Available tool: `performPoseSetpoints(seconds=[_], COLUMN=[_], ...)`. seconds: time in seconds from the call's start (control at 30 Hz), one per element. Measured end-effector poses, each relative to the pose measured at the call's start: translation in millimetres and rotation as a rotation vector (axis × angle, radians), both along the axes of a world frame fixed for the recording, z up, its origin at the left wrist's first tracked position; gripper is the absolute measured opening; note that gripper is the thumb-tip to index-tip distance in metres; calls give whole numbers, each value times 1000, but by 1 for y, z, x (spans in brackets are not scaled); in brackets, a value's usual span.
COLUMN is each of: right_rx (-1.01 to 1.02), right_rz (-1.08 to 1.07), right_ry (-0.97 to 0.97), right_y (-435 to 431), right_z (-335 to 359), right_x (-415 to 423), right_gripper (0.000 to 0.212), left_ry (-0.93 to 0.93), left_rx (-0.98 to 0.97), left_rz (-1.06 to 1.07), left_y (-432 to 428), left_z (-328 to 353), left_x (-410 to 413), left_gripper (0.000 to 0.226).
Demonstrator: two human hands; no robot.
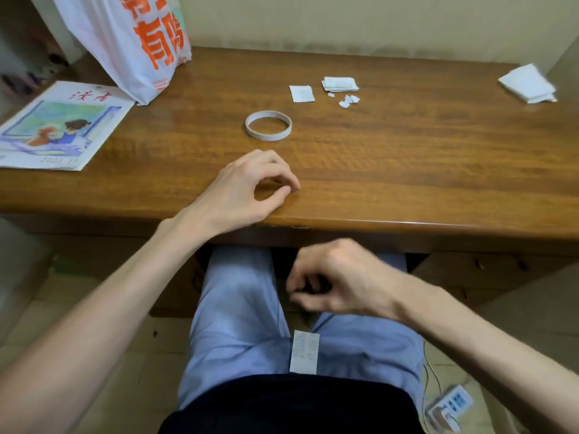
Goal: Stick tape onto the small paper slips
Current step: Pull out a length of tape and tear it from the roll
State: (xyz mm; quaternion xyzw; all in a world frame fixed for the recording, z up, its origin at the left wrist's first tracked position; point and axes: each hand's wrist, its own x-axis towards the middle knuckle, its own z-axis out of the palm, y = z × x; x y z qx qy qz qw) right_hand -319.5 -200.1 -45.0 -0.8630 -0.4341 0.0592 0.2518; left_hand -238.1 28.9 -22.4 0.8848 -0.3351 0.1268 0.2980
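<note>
The left hand (250, 189) rests on the bench (407, 170), thumb meeting forefinger, hold unclear, with the tape (268, 125) at its 12 o'clock, slips (340, 83) at the tape's 2 o'clock, and the blurred right hand (338, 277) curled, grip unclear, over a lap slip (304, 352) at 6 o'clock.

Brown wooden desk (407, 158) against a plain cream wall (344, 23), pale floor (166, 349) below.
The glossy desk spreads beyond the left hand (247, 186), its front edge just above the right hand (332, 277); the wall rises far behind both, drawer fronts (495, 270) sit right of the right hand, and the tiled floor lies under the left forearm.
</note>
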Motion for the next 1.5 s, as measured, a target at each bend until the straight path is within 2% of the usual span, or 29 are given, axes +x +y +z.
performPoseSetpoints(seconds=[0.1,0.17,0.23,0.37,0.43,0.53,0.67,0.8,0.87,0.93,1.03,1.1,1.17,1.37,1.5], right_rx=[-387,-564,-613,-580,-565,-428,-163,118,193,235,337,442,523,682,726], right_rz=[7,-15,-57,-129,-143,-145,-152,-133,-101,-112,-239,-353,-424,-532,-565], right_ry=[162,205,269,373,382,429,493,461,480,418,209,123,97,138,157], right_y=[7,8,6,2,3,3,5,8,5,-4,-22,-31,-34,-30,-27], right_z=[-45,-73,-89,-105,-111,-117,-78,-1,39,72,101,107,107,100,94], right_x=[-18,-24,-25,-19,-16,-11,2,21,27,35,66,93,119,175,206], right_gripper=[29,42,46,51,44,15,13,9,8,7,6,5,6,11,16], left_ry=[6,4,3,11,10,21,66,124,143,164,256,329,335,337,317], left_rx=[-18,-21,-19,-22,-29,-31,-50,-100,-118,-150,-266,-378,-437,-627,-612], left_rz=[4,5,-1,1,8,4,-10,-16,-20,-11,-34,-57,-42,107,126], left_y=[-2,-2,-3,-1,-1,-1,0,-2,-4,-4,-7,-11,-18,-37,-40], left_z=[2,4,4,8,9,10,9,18,25,30,36,41,44,53,54], left_x=[-4,-6,-8,-8,-8,-8,-7,-4,0,7,21,32,46,98,134], left_gripper=[13,13,13,14,14,15,16,17,17,16,20,26,23,9,4])
